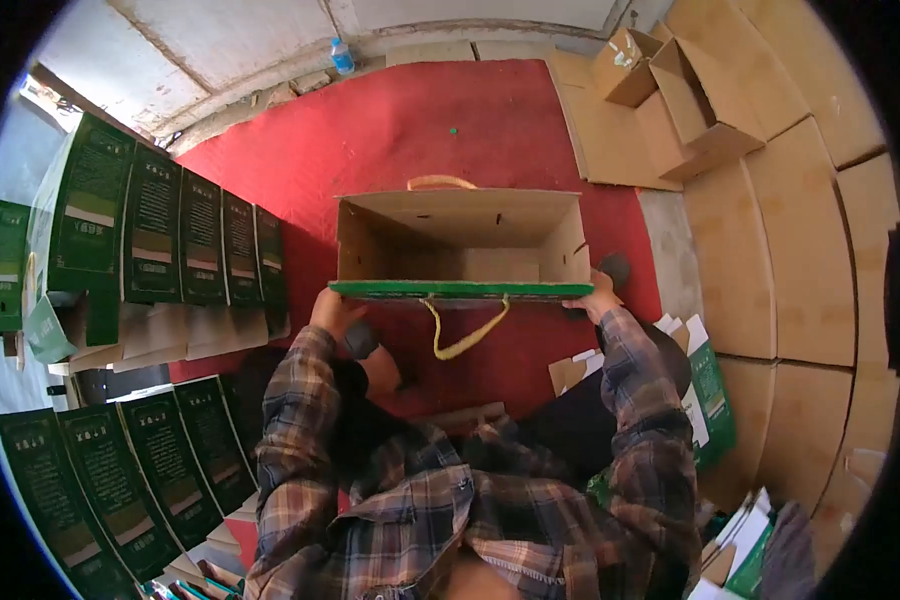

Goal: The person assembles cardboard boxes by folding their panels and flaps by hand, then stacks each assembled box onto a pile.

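An open-topped cardboard box (460, 291) with a green printed side and a brown inside stands in front of me, its inside bare. A yellow cord handle (467, 345) hangs from its near side, and another cord loops up at the far side. My left hand (336, 312) holds the box at its near left corner. At the near right corner my right hand (598, 297) grips the box, fingers partly hidden behind it.
Rows of green boxes (153, 225) stand at the left. Large brown cartons (800, 240) line the right side, with open cartons at the upper right. Flat green and white pieces (710, 400) lie by my right leg. A blue bottle (342, 56) stands by the far wall.
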Action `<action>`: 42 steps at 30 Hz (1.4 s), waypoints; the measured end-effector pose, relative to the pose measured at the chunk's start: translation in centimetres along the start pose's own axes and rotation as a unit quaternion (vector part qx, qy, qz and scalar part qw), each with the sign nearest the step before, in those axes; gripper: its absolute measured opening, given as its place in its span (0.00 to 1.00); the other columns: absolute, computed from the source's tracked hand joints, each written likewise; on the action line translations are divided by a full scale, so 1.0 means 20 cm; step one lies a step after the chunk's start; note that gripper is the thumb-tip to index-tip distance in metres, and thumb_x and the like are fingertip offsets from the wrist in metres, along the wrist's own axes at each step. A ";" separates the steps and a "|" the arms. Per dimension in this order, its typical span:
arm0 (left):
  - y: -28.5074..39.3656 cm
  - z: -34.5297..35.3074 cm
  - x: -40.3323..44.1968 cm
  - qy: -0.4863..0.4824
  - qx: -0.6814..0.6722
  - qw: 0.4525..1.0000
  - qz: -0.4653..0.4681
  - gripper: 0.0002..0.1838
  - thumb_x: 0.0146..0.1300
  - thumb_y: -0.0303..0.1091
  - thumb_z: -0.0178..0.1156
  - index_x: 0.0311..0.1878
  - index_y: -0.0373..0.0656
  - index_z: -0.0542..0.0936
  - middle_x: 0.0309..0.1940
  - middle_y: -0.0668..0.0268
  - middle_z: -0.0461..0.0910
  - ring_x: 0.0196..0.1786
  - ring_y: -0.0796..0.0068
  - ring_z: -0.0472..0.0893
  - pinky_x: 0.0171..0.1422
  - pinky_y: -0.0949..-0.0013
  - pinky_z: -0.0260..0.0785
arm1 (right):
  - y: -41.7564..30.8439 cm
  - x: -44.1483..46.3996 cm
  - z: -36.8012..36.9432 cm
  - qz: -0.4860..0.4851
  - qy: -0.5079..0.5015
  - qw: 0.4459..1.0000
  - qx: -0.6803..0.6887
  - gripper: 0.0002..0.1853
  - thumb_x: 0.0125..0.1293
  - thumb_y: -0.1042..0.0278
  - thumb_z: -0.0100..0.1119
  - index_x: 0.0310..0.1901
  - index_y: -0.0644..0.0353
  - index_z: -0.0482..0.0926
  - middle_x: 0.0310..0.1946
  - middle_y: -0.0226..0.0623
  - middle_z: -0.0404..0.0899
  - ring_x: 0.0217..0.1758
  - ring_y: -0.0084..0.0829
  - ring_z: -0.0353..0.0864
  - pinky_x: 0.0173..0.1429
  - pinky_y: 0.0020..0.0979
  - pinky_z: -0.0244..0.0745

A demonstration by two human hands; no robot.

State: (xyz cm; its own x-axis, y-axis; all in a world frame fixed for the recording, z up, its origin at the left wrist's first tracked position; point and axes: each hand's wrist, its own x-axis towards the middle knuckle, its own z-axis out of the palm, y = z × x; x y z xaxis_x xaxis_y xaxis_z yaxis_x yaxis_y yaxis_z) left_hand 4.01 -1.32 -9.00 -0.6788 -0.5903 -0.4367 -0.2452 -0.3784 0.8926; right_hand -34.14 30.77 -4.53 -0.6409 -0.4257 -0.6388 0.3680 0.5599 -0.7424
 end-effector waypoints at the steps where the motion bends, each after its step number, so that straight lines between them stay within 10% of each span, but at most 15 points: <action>1: 0.02 0.01 -0.01 -0.039 0.054 0.997 0.040 0.24 0.65 0.53 0.53 0.57 0.48 0.73 0.49 0.67 0.76 0.53 0.65 0.74 0.54 0.55 0.66 | 0.03 0.00 -0.02 -0.026 -0.059 0.996 0.060 0.17 0.68 0.62 0.47 0.55 0.57 0.71 0.43 0.35 0.78 0.37 0.30 0.79 0.31 0.31 0.79; 7: 0.29 0.22 -0.06 0.118 -0.086 0.965 -0.217 0.19 0.63 0.32 0.59 0.57 0.44 0.73 0.45 0.68 0.77 0.46 0.72 0.77 0.48 0.68 0.71 | -0.06 -0.02 0.02 0.046 -0.088 0.992 0.080 0.23 0.66 0.69 0.49 0.63 0.61 0.65 0.47 0.41 0.78 0.44 0.34 0.81 0.37 0.36 0.82; 15: 0.44 0.29 -0.05 0.060 -0.019 0.996 0.061 0.25 0.62 0.27 0.58 0.64 0.45 0.69 0.48 0.69 0.75 0.46 0.79 0.75 0.50 0.75 0.68 | -0.09 0.04 0.02 -0.199 -0.019 0.977 -0.078 0.16 0.63 0.74 0.54 0.53 0.63 0.75 0.41 0.33 0.78 0.41 0.24 0.77 0.42 0.23 0.73; 21: 0.47 0.25 -0.04 -0.006 0.186 0.981 0.059 0.25 0.61 0.31 0.60 0.63 0.47 0.71 0.57 0.68 0.69 0.58 0.75 0.69 0.57 0.71 0.65 | -0.25 -0.10 0.06 -0.143 -0.061 0.988 0.012 0.18 0.65 0.70 0.54 0.56 0.63 0.73 0.48 0.34 0.76 0.46 0.24 0.76 0.45 0.25 0.75; 30: 0.53 0.22 -0.09 -0.187 0.129 0.974 0.020 0.39 0.58 0.42 0.65 0.70 0.42 0.59 0.64 0.57 0.64 0.64 0.71 0.64 0.65 0.66 0.60 | -0.30 -0.10 0.07 -0.076 -0.167 0.983 0.009 0.32 0.71 0.45 0.43 0.64 0.64 0.62 0.61 0.43 0.68 0.61 0.33 0.71 0.56 0.35 0.72; 37: 0.41 0.29 0.03 0.036 0.185 0.977 0.094 0.31 0.56 0.36 0.67 0.62 0.41 0.70 0.50 0.58 0.78 0.51 0.67 0.76 0.55 0.67 0.69 | -0.28 -0.08 0.08 -0.070 -0.142 0.986 0.053 0.32 0.69 0.44 0.46 0.64 0.64 0.63 0.61 0.47 0.68 0.60 0.34 0.71 0.57 0.36 0.71; 42: 0.32 0.36 0.09 0.148 0.307 0.911 0.232 0.25 0.53 0.34 0.67 0.55 0.46 0.75 0.43 0.56 0.77 0.48 0.56 0.76 0.53 0.62 0.69 | -0.32 -0.26 0.18 -0.299 0.048 0.890 -0.341 0.28 0.60 0.66 0.61 0.61 0.62 0.67 0.62 0.48 0.66 0.64 0.42 0.66 0.65 0.35 0.64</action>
State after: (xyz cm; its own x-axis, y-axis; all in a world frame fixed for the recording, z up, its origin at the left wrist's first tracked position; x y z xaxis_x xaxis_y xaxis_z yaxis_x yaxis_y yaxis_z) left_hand -3.67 0.31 -3.28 -0.6142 -0.7858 0.0727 -0.3818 0.3766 0.8440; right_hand -30.85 26.85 2.87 -0.6511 -0.7485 -0.1259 -0.5321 0.5684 -0.6274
